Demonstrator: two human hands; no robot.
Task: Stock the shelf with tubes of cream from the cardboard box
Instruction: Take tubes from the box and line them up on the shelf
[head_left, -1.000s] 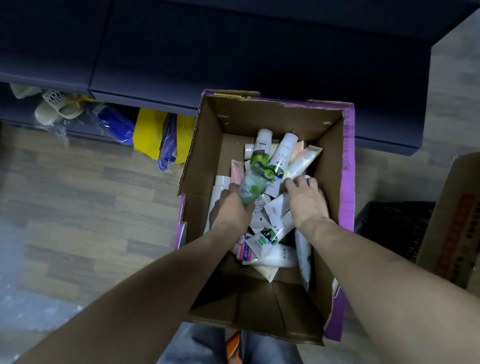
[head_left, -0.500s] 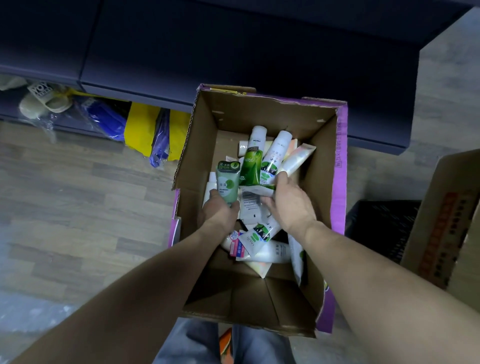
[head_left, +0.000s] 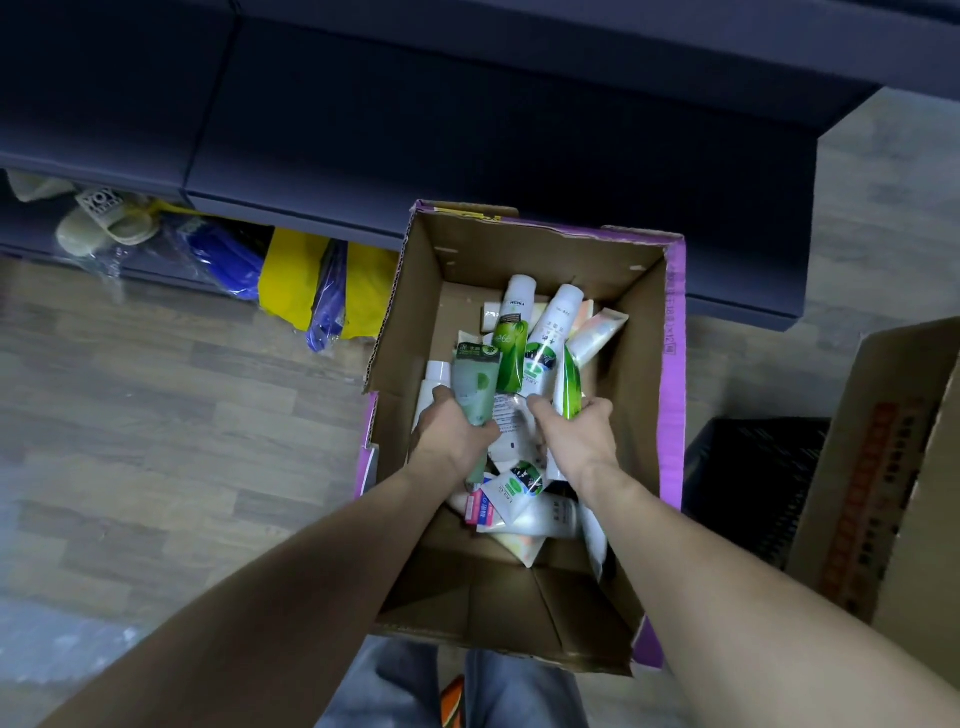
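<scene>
Many tubes lay heaped in the cardboard box (head_left: 613, 270) below the dark shelf (head_left: 467, 130), none stocked that we could see, while our left hand (head_left: 452, 431) gripped a grey-green tube (head_left: 475, 384) and our right hand (head_left: 576, 431) gripped a white-and-green tube (head_left: 566, 384).

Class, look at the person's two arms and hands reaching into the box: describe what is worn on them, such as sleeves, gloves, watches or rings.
Both forearms are bare as far up as the picture shows; no sleeve is in view. The left hand and right hand wear no gloves. No watch or bracelet shows on either wrist, and no ring shows, though most of the fingers are hidden.
</scene>
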